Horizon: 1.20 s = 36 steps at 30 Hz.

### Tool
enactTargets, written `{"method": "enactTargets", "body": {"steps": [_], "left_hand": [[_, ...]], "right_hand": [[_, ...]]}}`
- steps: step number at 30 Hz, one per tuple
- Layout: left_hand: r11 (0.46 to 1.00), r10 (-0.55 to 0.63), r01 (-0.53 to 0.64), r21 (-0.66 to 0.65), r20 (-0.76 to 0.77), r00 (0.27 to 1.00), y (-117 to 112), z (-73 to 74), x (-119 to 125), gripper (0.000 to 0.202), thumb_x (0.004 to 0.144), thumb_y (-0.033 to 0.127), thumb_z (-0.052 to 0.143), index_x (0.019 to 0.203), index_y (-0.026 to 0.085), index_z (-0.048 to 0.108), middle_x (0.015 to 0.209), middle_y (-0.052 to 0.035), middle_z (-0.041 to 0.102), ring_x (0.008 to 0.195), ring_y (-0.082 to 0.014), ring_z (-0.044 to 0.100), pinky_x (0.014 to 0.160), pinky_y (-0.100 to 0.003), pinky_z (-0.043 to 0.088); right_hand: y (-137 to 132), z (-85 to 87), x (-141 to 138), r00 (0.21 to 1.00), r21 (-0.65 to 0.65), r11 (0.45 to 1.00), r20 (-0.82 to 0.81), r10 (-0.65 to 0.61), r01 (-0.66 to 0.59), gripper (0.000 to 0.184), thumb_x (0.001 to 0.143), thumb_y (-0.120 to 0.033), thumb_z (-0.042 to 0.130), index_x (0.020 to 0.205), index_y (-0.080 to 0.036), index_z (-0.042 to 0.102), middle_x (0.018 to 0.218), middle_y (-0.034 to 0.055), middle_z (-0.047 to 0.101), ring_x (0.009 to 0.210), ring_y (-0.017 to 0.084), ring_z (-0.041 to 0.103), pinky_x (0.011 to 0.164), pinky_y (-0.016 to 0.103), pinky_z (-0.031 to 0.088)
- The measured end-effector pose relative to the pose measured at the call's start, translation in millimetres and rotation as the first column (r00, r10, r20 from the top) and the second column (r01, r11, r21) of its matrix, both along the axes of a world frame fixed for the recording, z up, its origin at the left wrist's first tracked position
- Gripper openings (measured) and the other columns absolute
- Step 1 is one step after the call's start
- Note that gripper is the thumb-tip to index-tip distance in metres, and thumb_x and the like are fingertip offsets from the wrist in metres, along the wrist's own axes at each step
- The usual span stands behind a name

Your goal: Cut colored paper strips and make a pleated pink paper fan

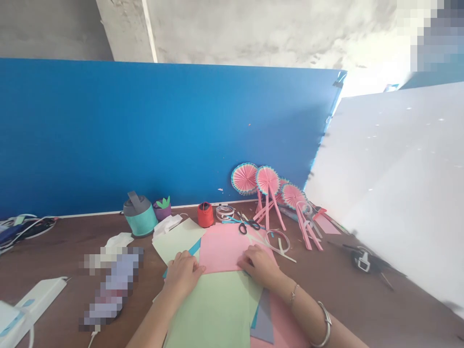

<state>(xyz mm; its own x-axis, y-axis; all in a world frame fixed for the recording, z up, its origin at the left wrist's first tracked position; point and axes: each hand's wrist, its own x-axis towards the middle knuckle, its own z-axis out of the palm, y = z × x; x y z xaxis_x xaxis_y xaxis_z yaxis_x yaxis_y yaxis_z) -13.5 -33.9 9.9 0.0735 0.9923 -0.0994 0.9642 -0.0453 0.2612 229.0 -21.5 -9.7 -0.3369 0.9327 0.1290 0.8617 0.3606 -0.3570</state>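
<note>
My left hand (183,275) rests with curled fingers on the lower left corner of a pink paper sheet (223,246), where it meets a pale green sheet (215,314). My right hand (259,266) presses fingers down on the pink sheet's lower right edge. Both hands seem to pinch or fold the pink paper's near edge. More coloured sheets lie stacked under it, including another pale green one (177,239).
Black-handled scissors (249,225), a red thread spool (205,214), a tape roll (224,211), a teal container (139,216) and several pink paper fans (268,186) sit by the blue partition (145,135). A white board (398,183) leans at right. Cables lie far left.
</note>
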Motion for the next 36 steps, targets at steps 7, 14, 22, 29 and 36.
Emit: {"method": "enactTargets", "body": {"steps": [7, 14, 22, 29, 36], "left_hand": [[0.952, -0.167, 0.205, 0.225, -0.176, 0.970, -13.8, 3.4, 15.7, 0.029, 0.084, 0.013, 0.041, 0.107, 0.022, 0.056, 0.100, -0.0067, 0.055, 0.097, -0.0235, 0.048, 0.077, -0.035, 0.036], [0.829, -0.441, 0.513, 0.221, -0.304, 0.844, -23.3, 7.5, 35.2, 0.030, 0.087, 0.008, 0.037, 0.097, 0.023, 0.060, 0.097, -0.0057, 0.056, 0.095, -0.0220, 0.049, 0.078, -0.035, 0.038], [0.829, -0.437, 0.531, 0.176, -0.388, 0.811, -25.7, -21.4, 6.4, 0.039, 0.078, 0.000, 0.046, 0.109, 0.020, 0.058, 0.105, -0.0082, 0.061, 0.099, -0.0239, 0.054, 0.082, -0.038, 0.042], [0.898, -0.263, 0.273, 0.345, -0.076, 0.962, -32.3, -18.7, -22.0, 0.045, 0.078, 0.007, 0.037, 0.113, 0.025, 0.059, 0.115, -0.0076, 0.062, 0.108, -0.0246, 0.053, 0.091, -0.041, 0.042], [0.994, -0.059, 0.104, -0.018, 0.718, 0.693, -23.4, 7.2, 28.8, 0.049, 0.078, 0.060, 0.043, 0.104, 0.022, 0.062, 0.090, -0.0051, 0.068, 0.086, -0.0212, 0.063, 0.077, -0.029, 0.049]], "right_hand": [[-9.9, 6.1, -2.6, 0.987, 0.176, 0.984, 0.162, 0.009, -0.038, 0.011, 0.087, -0.026, 0.051, 0.088, -0.019, 0.059, 0.084, 0.0040, 0.059, 0.082, 0.019, 0.047, 0.069, 0.030, 0.026], [-10.7, 4.1, -8.0, 0.870, 0.221, 0.882, 0.378, 0.317, -0.417, 0.017, 0.088, -0.015, 0.049, 0.097, -0.024, 0.060, 0.088, 0.0042, 0.054, 0.083, 0.018, 0.042, 0.068, 0.031, 0.023], [-17.6, 19.5, 2.6, 0.831, 0.187, 0.876, 0.453, 0.324, -0.444, 0.014, 0.083, -0.015, 0.052, 0.073, -0.016, 0.061, 0.076, 0.0050, 0.057, 0.077, 0.018, 0.043, 0.063, 0.033, 0.022], [-7.0, 8.6, 3.1, 0.850, 0.244, 0.884, 0.459, 0.257, -0.399, 0.011, 0.078, -0.014, 0.056, 0.067, -0.015, 0.059, 0.070, 0.0055, 0.059, 0.071, 0.018, 0.045, 0.061, 0.032, 0.022], [-18.4, 13.9, -15.6, 0.994, 0.432, 0.895, 0.078, 0.081, -0.106, 0.008, 0.076, -0.013, 0.053, 0.072, -0.019, 0.057, 0.071, 0.0017, 0.060, 0.073, 0.017, 0.049, 0.066, 0.033, 0.025]]}}
